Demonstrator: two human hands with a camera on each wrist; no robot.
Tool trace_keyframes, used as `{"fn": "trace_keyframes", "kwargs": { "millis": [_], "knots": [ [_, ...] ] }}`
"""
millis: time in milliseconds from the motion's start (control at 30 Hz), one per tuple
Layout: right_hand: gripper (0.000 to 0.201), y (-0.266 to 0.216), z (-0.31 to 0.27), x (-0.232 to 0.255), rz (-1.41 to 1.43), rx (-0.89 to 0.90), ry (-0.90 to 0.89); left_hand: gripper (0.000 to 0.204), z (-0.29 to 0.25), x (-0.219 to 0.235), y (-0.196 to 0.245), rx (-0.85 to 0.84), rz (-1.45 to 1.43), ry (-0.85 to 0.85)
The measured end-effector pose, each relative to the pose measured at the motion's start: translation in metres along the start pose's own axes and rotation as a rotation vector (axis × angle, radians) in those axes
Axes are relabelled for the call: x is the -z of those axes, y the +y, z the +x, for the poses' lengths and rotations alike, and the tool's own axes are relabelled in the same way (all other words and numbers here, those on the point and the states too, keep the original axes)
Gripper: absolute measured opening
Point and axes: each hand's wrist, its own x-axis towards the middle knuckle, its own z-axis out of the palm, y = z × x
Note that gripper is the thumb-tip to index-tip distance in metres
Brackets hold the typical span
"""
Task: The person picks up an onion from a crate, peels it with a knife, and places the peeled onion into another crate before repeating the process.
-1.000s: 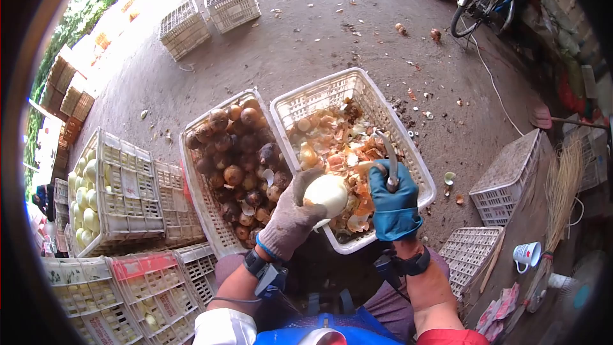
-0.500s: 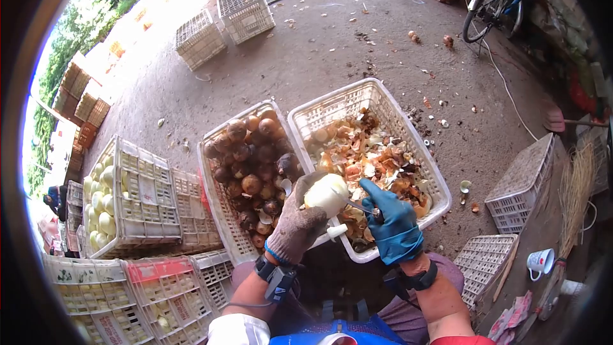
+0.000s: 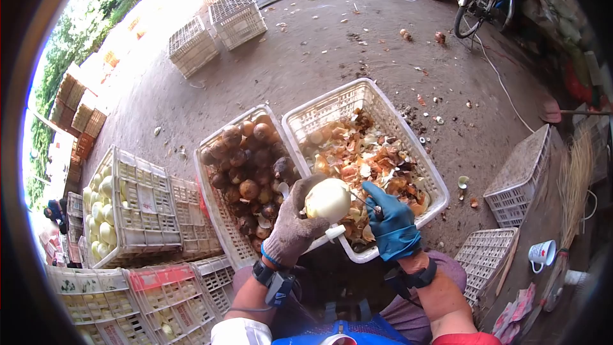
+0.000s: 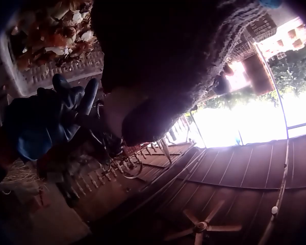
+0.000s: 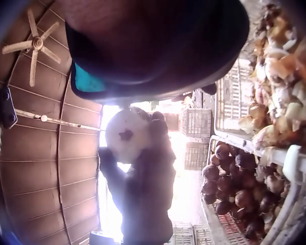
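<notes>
The pale onion (image 3: 328,200), bare of brown skin where it shows, sits in the left hand (image 3: 292,229), above the meeting rims of two crates; in the right wrist view a dark star-shaped mark shows on it; it looks firm and moderately heavy for its size, likely slick with juice, and apt to bruise or nick if squeezed hard or cut too deep; the best hold is round its broad sides, palm behind, with the working face left bare; the left fingers, in a knitted glove whose texture should help against slipping, are clamped round it in about that way.

The right hand (image 3: 391,225), in a blue rubber glove, grips a slim tool (image 3: 378,213), probably a knife; one digit juts out apart towards the onion, the rest seem curled on the handle; whether the tip touches the onion I cannot tell.

Beyond the hands, the right crate (image 3: 322,107) holds loose peel (image 3: 357,160), the left crate (image 3: 225,235) dark unpeeled onions (image 3: 249,188); a white piece (image 3: 335,232) sits at the near rim; farther left, a tall crate (image 3: 143,201) holds peeled onions (image 3: 102,217); off to the right lies a cup (image 3: 542,254).
</notes>
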Motion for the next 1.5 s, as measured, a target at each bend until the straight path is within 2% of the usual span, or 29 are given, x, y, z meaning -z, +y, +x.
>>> {"fn": "trace_keyframes", "kwargs": {
  "millis": [200,333,433,467,567,600,700,733,833,867,1033,1100,1200,1300,1400,1500],
  "knots": [
    [0.033,0.022,-0.004,-0.030,0.178,-0.008,0.032,0.088,-0.002,-0.006,0.007,0.052,-0.177,-0.021],
    [0.029,0.001,0.000,-0.014,0.660,-0.552,-0.403,0.086,0.000,-0.004,-0.001,0.073,-0.496,-0.078],
    [0.027,0.009,0.001,-0.021,0.772,-0.585,-0.427,0.081,-0.003,-0.007,-0.014,0.066,-0.608,-0.076],
    [0.027,0.009,0.001,-0.021,0.787,-0.602,-0.417,0.073,-0.003,-0.001,-0.024,0.102,-0.745,-0.124],
    [0.026,0.014,0.001,-0.024,0.740,-0.607,-0.429,0.070,0.001,0.000,-0.033,0.154,-0.823,-0.061],
    [0.026,0.014,0.000,-0.026,0.699,-0.584,-0.373,0.067,0.000,-0.005,-0.030,0.157,-0.868,-0.069],
    [0.027,0.003,-0.004,-0.028,0.352,-0.325,-0.044,0.071,0.001,-0.008,-0.031,0.208,-0.952,0.004],
    [0.034,-0.001,-0.003,-0.027,0.268,-0.153,0.079,0.068,0.001,-0.007,-0.031,0.219,-0.963,0.015],
    [0.049,-0.006,-0.002,-0.027,-0.029,0.048,0.122,0.065,0.004,-0.008,-0.040,0.229,-1.048,0.042],
    [0.064,-0.006,-0.001,-0.028,-0.135,0.120,0.108,0.064,0.004,-0.010,-0.040,0.241,-1.050,0.060],
    [0.072,-0.019,0.004,-0.034,-0.348,0.165,0.097,0.062,0.006,-0.016,-0.039,0.267,-1.047,0.134],
    [0.071,-0.019,0.008,-0.040,-0.422,0.172,0.088,0.057,0.006,-0.017,-0.037,0.256,-1.078,0.096],
    [0.059,-0.013,0.015,-0.042,-0.518,0.273,0.202,0.055,0.006,-0.018,-0.037,0.259,-1.117,0.085],
    [0.057,-0.003,0.022,-0.043,-0.487,0.304,0.307,0.056,0.004,-0.014,-0.040,0.278,-1.186,0.085],
    [0.046,0.016,0.031,-0.042,-0.525,0.067,0.358,0.059,0.000,-0.015,-0.035,0.236,-1.164,0.065],
    [0.038,0.023,0.029,-0.033,0.710,-0.592,-0.158,0.064,0.000,-0.015,-0.026,0.159,-1.037,0.052]
  ]
}}
